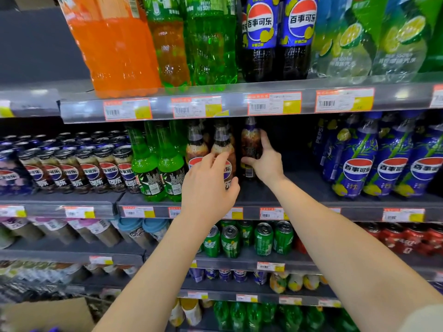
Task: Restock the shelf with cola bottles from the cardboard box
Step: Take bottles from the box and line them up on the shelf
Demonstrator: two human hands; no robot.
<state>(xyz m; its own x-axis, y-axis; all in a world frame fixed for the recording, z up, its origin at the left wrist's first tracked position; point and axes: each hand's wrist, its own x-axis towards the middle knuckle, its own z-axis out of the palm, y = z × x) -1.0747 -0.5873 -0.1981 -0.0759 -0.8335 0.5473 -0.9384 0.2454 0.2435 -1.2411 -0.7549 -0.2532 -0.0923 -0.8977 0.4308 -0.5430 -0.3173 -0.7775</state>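
Restocking looks partway: right hand (265,161) is wrapped around a cola bottle (250,144) on the shelf (299,188), left hand (211,185) spread loose against two beside it, empty space right of the grip, cardboard box (48,315) below.

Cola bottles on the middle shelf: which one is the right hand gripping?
The rightmost cola bottle, beside the empty gap. The right hand wraps its body and its barcode side faces out, while the two cola bottles to its left show logos.
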